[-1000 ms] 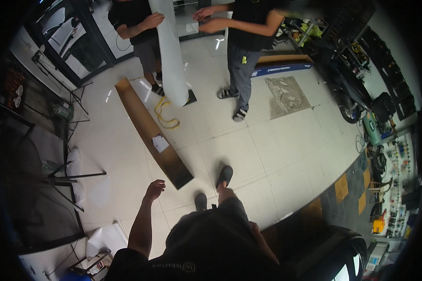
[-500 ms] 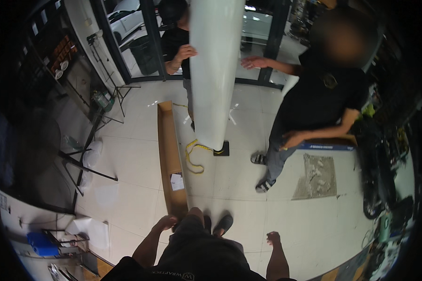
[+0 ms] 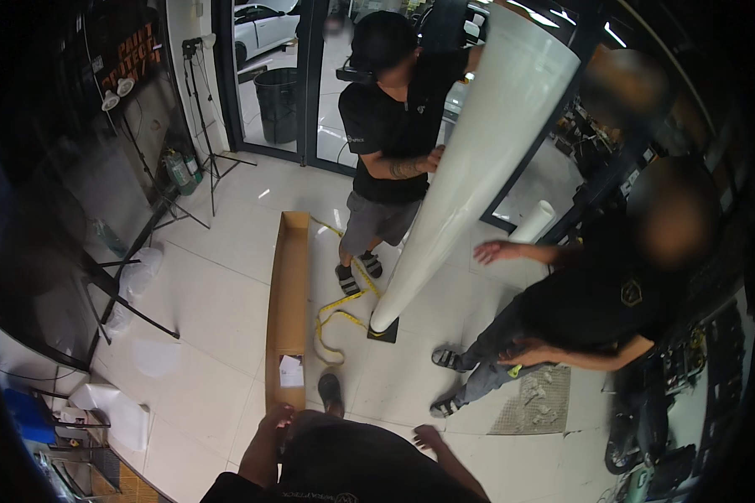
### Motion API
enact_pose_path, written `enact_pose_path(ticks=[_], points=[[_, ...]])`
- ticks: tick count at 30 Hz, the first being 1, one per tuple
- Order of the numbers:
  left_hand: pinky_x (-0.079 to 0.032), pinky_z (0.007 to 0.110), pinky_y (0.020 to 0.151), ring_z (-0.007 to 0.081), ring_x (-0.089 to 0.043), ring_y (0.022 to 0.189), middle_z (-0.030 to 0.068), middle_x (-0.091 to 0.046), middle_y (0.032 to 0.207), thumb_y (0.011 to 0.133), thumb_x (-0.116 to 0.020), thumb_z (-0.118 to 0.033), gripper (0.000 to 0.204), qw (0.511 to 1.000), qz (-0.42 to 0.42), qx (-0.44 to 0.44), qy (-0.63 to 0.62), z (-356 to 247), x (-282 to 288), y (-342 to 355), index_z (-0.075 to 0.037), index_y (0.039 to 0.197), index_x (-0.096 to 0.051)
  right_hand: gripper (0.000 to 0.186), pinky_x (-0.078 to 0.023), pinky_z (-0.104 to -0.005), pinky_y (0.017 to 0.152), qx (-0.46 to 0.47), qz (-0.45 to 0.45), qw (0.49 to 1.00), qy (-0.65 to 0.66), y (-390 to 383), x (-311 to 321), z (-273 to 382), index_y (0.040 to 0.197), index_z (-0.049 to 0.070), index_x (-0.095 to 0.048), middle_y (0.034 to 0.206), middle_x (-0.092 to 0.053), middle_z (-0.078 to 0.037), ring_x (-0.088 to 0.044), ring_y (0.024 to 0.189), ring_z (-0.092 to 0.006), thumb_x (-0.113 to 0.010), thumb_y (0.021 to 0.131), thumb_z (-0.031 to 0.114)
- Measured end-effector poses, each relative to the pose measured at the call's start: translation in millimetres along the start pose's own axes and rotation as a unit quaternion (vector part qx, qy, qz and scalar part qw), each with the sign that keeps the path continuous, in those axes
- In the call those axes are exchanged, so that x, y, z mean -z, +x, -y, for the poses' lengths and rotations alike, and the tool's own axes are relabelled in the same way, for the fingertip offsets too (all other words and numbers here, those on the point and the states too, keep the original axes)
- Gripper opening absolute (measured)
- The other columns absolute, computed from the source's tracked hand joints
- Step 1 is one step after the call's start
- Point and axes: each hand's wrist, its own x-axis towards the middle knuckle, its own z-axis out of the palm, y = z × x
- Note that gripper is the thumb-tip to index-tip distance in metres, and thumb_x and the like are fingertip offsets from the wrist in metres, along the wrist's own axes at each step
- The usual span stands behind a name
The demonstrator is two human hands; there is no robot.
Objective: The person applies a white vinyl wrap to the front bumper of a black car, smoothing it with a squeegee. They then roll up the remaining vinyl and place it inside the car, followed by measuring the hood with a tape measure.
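Floor [image 3: 201, 268] of pale tiles, open box [image 3: 290, 310], glass door [image 3: 327, 113]

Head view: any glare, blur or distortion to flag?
In the head view, black closes in around the rim and the long left edge of the cardboard box bows slightly; head view again, ceiling lights glare near the top right and the white roll has a soft sheen; head view too, the right co-worker's head is blurred and the left hand looks dim.

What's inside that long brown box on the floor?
A white sheet lies inside the long brown box, toward the end nearest the person. The left hand hides part of that end, so what's behind it can't be seen.
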Motion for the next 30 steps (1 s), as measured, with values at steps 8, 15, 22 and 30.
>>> enact_pose_path(ticks=[8,15,22,30], points=[[-0.05,0.03,0.056,0.0169,-0.061,0.064,0.0011,-0.064,0.073,0.097,-0.06,-0.022,0.017,0.93,-0.073,-0.179,0.313,-99.0,61.1,53.0,-0.008,0.09,-0.066,0.031,-0.055,-0.0316,0.06,-0.056,-0.215,0.956,0.191,19.9,84.1,121.1,0.115,0.004,-0.068,0.089,-0.074,-0.012,-0.07,0.075,-0.0189,-0.069,0.093,0.026],[-0.053,0.031,0.056,0.017,-0.066,0.066,0.0071,-0.068,0.085,0.099,-0.059,-0.016,0.018,0.963,-0.151,-0.158,-0.16,-99.6,86.5,53.4,-0.006,0.114,-0.063,0.036,-0.055,-0.0328,0.059,0.055,-0.143,0.988,0.009,53.8,125.2,81.3,0.111,0.001,-0.067,0.086,-0.071,-0.01,-0.069,0.071,-0.0173,-0.068,0.09,0.03],[-0.051,0.035,0.051,0.0172,-0.064,0.059,0.0001,-0.067,0.077,0.1,-0.053,-0.024,0.013,0.988,-0.118,0.079,-0.061,-32.1,28.4,-3.7,-0.016,0.1,-0.063,0.053,-0.051,-0.0416,0.09,-0.063,-0.136,0.989,0.008,59.9,151.0,110.1,0.123,0.005,-0.066,0.113,-0.069,-0.018,-0.067,0.102,-0.0313,-0.071,0.086,0.042],[-0.053,0.028,0.056,0.0102,-0.067,0.067,-0.0036,-0.07,0.083,0.097,-0.058,-0.021,0.013,0.985,-0.089,0.081,0.122,-36.6,-50.1,-35.1,-0.019,0.098,-0.07,0.113,-0.037,-0.0465,0.115,0.104,-0.466,0.877,0.052,10.3,253.1,242.4,0.153,-0.007,-0.025,0.15,-0.041,-0.031,-0.042,0.14,-0.0406,-0.085,0.077,0.05]])
